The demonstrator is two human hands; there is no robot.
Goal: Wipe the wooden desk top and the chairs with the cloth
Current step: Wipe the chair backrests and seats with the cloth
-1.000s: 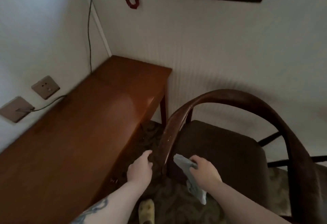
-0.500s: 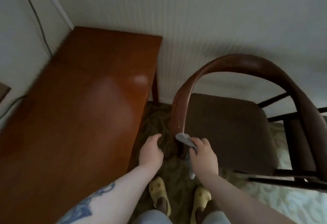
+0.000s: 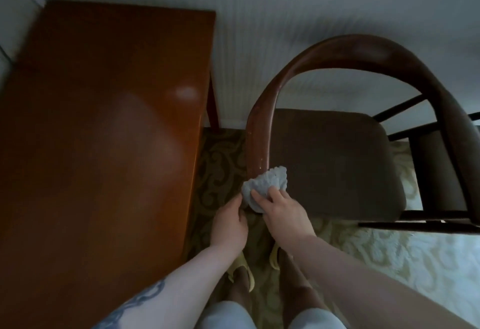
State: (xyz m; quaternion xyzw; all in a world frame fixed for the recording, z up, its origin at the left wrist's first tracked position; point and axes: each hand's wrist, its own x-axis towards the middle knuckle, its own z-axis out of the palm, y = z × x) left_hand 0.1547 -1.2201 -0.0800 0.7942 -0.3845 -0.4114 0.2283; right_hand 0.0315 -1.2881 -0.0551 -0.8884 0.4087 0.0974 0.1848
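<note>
A dark wooden chair with a curved back rail and a brown padded seat stands right of the wooden desk top. A bunched pale grey cloth is pressed against the lower end of the chair's rail. My right hand grips the cloth from below. My left hand is just left of it, its fingers curled at the cloth's left edge and the rail end; what they hold is hidden.
The desk fills the left side against a white wall. A patterned carpet runs between desk and chair. My feet in yellow slippers stand below the hands. A second dark chair frame is at right.
The view has tilted down toward the floor. My right hand has spread the cloth onto the rail end, and my left hand has moved in against it.
</note>
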